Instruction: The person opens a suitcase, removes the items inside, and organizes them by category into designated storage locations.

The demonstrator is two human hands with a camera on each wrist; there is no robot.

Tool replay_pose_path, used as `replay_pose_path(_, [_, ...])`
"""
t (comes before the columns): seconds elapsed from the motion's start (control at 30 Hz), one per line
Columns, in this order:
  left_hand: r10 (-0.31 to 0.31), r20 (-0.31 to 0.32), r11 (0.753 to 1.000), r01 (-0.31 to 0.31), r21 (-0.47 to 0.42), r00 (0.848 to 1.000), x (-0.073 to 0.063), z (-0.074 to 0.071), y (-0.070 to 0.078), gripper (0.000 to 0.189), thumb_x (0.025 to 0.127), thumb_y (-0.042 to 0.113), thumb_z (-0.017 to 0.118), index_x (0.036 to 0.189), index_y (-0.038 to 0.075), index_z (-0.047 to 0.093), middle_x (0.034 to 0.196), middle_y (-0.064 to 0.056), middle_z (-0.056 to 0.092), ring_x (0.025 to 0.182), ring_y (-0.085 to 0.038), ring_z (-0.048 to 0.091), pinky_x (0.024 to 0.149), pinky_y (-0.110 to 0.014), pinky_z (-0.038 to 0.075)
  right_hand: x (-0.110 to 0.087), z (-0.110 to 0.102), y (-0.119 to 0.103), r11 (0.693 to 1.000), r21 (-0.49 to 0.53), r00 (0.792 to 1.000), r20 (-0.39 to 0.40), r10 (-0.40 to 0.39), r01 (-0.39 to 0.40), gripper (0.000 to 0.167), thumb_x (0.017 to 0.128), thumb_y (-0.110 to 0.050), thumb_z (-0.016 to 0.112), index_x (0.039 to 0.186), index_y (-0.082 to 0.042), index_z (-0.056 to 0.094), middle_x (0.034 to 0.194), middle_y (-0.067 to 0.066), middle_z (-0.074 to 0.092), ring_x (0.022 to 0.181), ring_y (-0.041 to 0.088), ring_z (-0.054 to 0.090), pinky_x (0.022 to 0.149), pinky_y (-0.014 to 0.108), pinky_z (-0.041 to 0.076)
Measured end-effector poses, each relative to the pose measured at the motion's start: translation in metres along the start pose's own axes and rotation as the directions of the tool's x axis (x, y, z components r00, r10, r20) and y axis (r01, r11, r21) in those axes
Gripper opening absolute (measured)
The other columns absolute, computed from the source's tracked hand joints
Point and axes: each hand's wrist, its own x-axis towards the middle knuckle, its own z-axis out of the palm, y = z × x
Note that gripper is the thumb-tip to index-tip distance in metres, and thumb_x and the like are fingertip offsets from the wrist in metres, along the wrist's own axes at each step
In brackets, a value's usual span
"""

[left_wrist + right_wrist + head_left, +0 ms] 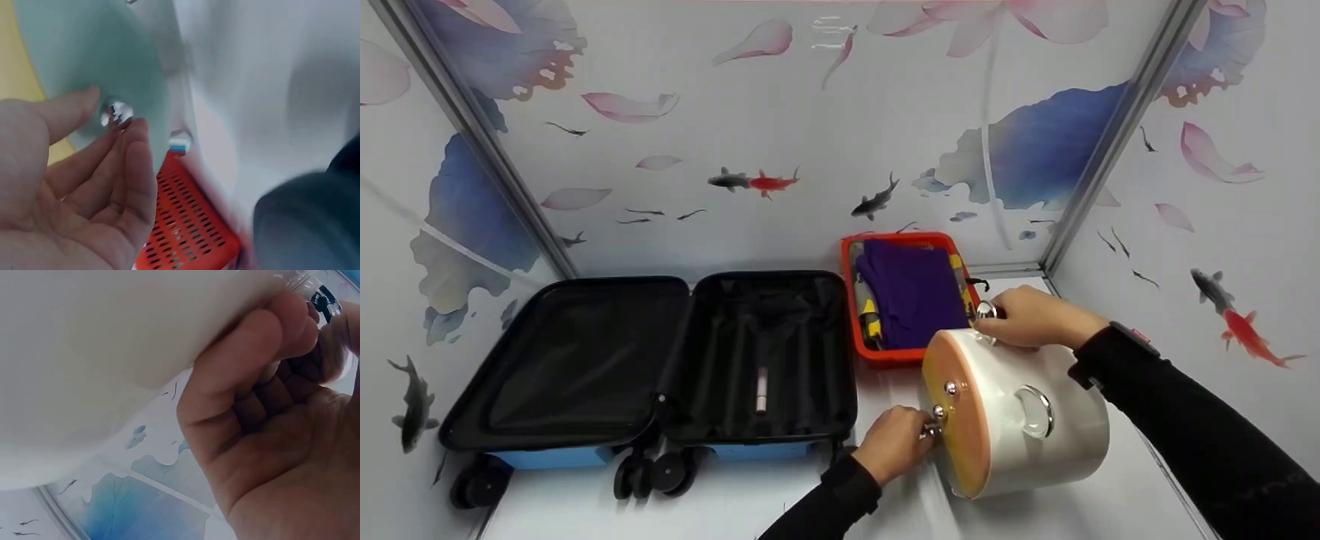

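A white rounded case (1035, 442) with a coloured orange, yellow and green front lies tilted, that front turned left. Silver knobs (950, 388) stand out from the front, and a silver ring handle (1039, 411) sits on its side. My right hand (1031, 316) grips a silver handle (985, 311) at the case's top; in the right wrist view, curled fingers (253, 343) lie against the white wall. My left hand (894, 442) pinches a round silver knob (117, 113) on the green panel (95, 50) between thumb and fingers.
An open blue suitcase (547, 457) with black lining spreads out on the left, a small pinkish tube (761, 391) lying in its right half. Behind the case, a red basket (885, 358) holds a folded purple cloth (915, 292). Printed walls (810, 135) enclose the white surface.
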Motion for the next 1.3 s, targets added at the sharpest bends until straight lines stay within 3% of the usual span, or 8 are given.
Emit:
replay_pose_path(0.53, [0.014, -0.088, 0.998, -0.009, 0.058, 0.996, -0.007, 0.001, -0.002, 0.022, 0.091, 0.010, 0.080, 0.072, 0.015, 0.072, 0.070, 0.004, 0.073, 0.066, -0.013, 0.069, 0.063, -0.027, 0.053, 0.001, -0.001, -0.001, 1.000, 0.012, 1.000, -0.010, -0.008, 0.008, 0.039, 0.103, -0.043, 0.069, 0.073, -0.021, 0.058, 0.064, -0.007, 0.053, 0.060, 0.012, 0.054, 0.057, 0.030, 0.045])
replay_pose_path(0.8, [-0.060, -0.098, 0.995, 0.068, 0.073, 0.993, -0.020, -0.008, -0.005, 0.022, 0.090, 0.009, 0.081, 0.071, 0.015, 0.072, 0.074, -0.001, 0.076, 0.069, -0.019, 0.075, 0.060, -0.032, 0.055, -0.001, -0.004, -0.003, 1.000, 0.010, 1.000, -0.002, 0.005, -0.005, 0.036, 0.101, -0.040, 0.071, 0.072, -0.022, 0.058, 0.065, -0.007, 0.054, 0.062, 0.012, 0.054, 0.057, 0.029, 0.045])
replay_pose_path(1.07, [-0.052, -0.235, 0.967, 0.107, 0.231, 0.971, -0.047, -0.017, -0.008, 0.023, 0.080, 0.001, 0.083, 0.066, 0.013, 0.069, 0.068, -0.004, 0.073, 0.065, -0.025, 0.074, 0.056, -0.039, 0.057, 0.000, -0.002, -0.002, 0.999, 0.028, 0.999, 0.016, 0.033, -0.033, 0.033, 0.099, -0.041, 0.070, 0.076, -0.020, 0.059, 0.066, -0.006, 0.054, 0.058, 0.012, 0.055, 0.055, 0.030, 0.048])
replay_pose_path(1.3, [-0.133, -0.291, 0.925, 0.224, 0.306, 0.947, -0.063, -0.016, -0.012, 0.014, 0.074, -0.002, 0.085, 0.077, 0.009, 0.077, 0.072, -0.008, 0.075, 0.064, -0.027, 0.076, 0.052, -0.039, 0.058, 0.001, 0.001, 0.000, 0.999, 0.038, 0.999, 0.024, 0.028, -0.029, 0.031, 0.100, -0.041, 0.071, 0.080, -0.018, 0.062, 0.069, -0.004, 0.057, 0.059, 0.013, 0.056, 0.055, 0.031, 0.048])
